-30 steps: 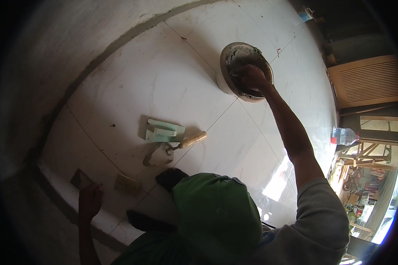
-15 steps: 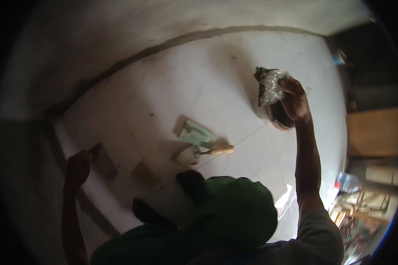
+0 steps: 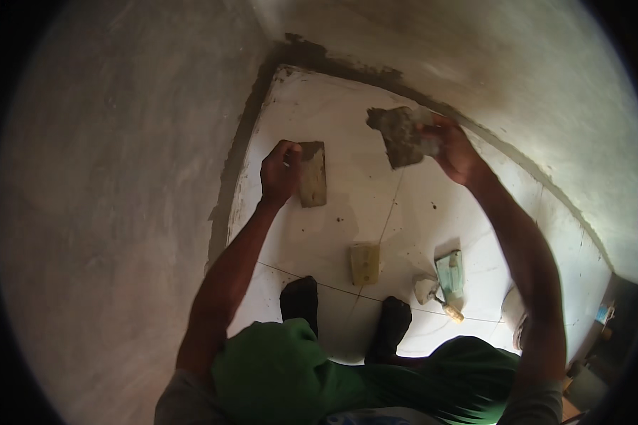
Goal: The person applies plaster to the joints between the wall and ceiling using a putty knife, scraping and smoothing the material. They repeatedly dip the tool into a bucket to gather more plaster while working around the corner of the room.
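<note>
My left hand (image 3: 281, 173) is closed on the edge of a flat rectangular plate (image 3: 315, 180), greyish tan with a dark smear at its upper end. It is held near the left wall, above the white tiles. To the right, my right hand (image 3: 455, 149) grips a flat piece coated in grey mortar (image 3: 398, 138), ragged at its far left corner and pale and translucent beside my fingers. What that piece is made of I cannot tell. Both things are held up in front of me, apart from each other.
On the white tiled floor (image 3: 347, 234) lie a yellowish block (image 3: 364, 263), a green float (image 3: 449, 275) and a wooden-handled trowel (image 3: 441, 301). A bucket (image 3: 514, 309) stands partly behind my right arm. Grey mortar (image 3: 244, 134) lines the foot of the walls. My dark-covered feet (image 3: 299, 304) are below.
My view has swung left to the wall corner. My right hand has lifted the mortar-covered piece away from the bucket and brought it nearer my left hand, which still holds the plate.
</note>
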### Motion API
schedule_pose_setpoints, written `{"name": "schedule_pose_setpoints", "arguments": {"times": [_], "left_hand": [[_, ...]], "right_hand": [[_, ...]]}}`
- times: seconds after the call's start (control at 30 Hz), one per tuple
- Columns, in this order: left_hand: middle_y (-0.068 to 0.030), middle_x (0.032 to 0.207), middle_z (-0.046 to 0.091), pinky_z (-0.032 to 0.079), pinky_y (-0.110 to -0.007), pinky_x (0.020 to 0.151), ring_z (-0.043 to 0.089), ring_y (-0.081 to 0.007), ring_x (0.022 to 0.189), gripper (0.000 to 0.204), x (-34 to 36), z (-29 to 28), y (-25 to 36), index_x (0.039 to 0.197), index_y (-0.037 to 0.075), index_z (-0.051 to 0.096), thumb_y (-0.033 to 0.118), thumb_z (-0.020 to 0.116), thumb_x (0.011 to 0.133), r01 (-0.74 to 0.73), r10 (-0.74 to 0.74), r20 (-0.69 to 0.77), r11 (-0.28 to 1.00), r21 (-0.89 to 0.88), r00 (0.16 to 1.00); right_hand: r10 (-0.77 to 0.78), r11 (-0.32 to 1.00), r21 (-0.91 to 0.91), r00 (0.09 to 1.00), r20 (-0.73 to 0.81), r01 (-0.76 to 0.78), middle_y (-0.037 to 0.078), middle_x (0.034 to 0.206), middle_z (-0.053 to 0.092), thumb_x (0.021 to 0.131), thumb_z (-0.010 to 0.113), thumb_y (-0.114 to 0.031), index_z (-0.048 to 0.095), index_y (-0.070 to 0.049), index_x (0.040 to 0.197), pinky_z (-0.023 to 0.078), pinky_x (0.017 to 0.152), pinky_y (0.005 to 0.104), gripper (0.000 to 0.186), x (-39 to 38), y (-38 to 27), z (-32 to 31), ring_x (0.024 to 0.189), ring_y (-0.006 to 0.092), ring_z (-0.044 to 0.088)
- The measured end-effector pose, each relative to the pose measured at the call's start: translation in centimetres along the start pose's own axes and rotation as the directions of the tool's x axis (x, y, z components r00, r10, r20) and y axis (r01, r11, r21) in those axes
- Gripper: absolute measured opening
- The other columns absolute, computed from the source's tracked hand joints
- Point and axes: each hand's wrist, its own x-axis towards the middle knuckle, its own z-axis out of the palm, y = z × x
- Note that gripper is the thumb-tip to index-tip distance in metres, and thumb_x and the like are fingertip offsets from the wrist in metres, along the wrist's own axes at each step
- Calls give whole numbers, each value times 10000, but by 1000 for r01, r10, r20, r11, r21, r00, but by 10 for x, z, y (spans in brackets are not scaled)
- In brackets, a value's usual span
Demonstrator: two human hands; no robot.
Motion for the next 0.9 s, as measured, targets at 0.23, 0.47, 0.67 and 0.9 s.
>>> {"name": "schedule_pose_setpoints", "arguments": {"times": [0.23,0.47,0.67,0.9], "left_hand": [[-7,833,668,471,-252,702,530,-71,736,278,0,14,-36,1287,27,569,229,612,1100,243,-356,-78,765,-596,931],[-10,858,679,472,-245,706,553,-64,747,456,-5,34,-6,1429,44,450,210,674,1068,339,-353,109,699,-630,929],[-45,856,708,540,-317,703,658,-114,752,246,-42,69,48,1205,49,649,248,671,1063,375,-172,438,820,-433,882],[-128,951,725,571,-408,724,709,-296,827,185,-3,43,-12,1152,65,681,170,677,1000,166,-158,-280,986,6,947]], "right_hand": [[52,797,595,969,-240,105,135,1423,632,1020,523,-77,512,-6,1484,448,1172,459,469,131,115,69,1316,285,602],[-26,708,674,962,-271,209,154,1454,619,1040,505,-65,503,34,1474,445,1188,461,445,135,110,100,1343,293,596],[-70,793,558,946,-317,246,163,1373,667,1021,532,-48,543,50,1418,499,1149,449,409,122,96,74,1280,291,648],[23,692,666,912,-409,280,192,1429,608,1007,493,7,534,70,1400,490,1182,480,401,173,105,117,1309,322,620]]}}
